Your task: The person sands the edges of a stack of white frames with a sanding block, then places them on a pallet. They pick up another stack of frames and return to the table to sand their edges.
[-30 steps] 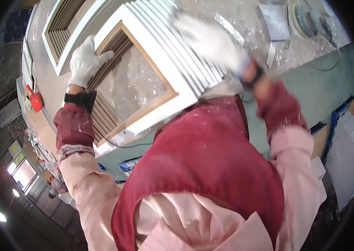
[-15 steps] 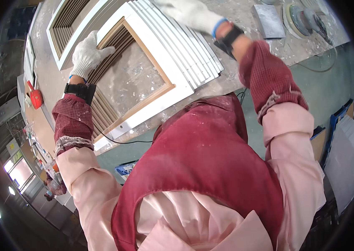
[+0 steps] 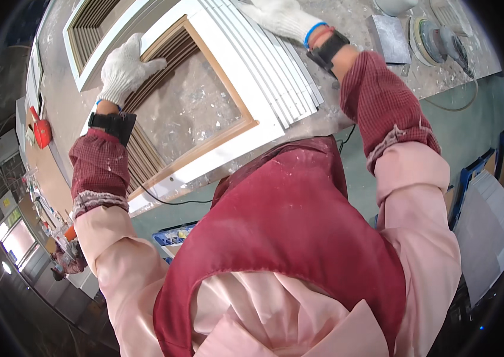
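A stack of white rectangular frames with brown inner edges lies on the worktable before me. In a white knit glove, my left hand rests on the left side of the stack, its thumb stretched out over the opening and its fingers lying along the frame. My right hand, gloved alike, is at the stack's far right side, fingers extended beside the layered edges. The upper picture edge cuts off part of it, so firm contact is hard to judge. Neither hand visibly holds a loose thing.
Another stack of white frames lies at the far left. A metal block and a round power sander with a cord sit on the right of the paint-specked table. A red scoop-like object lies left. Flat panels lean at lower right.
My right hand, blurred before, now shows sharply and has shifted slightly right at the stack's edge. My left hand stays on the frame. The whole view has shifted a little.
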`<state>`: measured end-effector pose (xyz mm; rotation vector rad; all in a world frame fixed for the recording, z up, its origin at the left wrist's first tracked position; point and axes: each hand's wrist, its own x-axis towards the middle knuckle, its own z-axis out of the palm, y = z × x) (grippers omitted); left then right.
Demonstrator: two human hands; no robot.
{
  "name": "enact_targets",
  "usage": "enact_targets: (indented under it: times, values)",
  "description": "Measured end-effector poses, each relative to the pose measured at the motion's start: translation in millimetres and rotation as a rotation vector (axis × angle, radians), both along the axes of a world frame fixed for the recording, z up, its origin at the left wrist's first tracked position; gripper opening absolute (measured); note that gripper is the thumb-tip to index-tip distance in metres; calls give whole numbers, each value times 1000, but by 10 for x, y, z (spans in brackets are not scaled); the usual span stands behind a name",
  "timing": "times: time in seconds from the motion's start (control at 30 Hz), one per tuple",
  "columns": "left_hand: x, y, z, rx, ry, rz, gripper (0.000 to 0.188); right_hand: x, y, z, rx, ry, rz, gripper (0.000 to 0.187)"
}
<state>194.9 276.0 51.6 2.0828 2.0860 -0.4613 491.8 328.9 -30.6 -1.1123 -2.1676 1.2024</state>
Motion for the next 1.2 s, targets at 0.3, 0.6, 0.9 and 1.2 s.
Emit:
enact_targets:
  times: [0.3, 0.6, 0.9, 1.2]
  values:
    - [-91, -78, 31, 27, -11, -44, 67, 1006, -2089, 191, 170, -5, -66, 51]
    - [-147, -185, 35, 46, 5, -31, 68, 150, -1275, 226, 635, 52, 43, 49]
    - [-212, -152, 5, 53, 9, -45, 70, -2, -1153, 483, 532, 128, 198, 54]
    - [-68, -179, 150, 105, -18, -109, 62, -171, -617, 337, 672, 11, 169, 44]
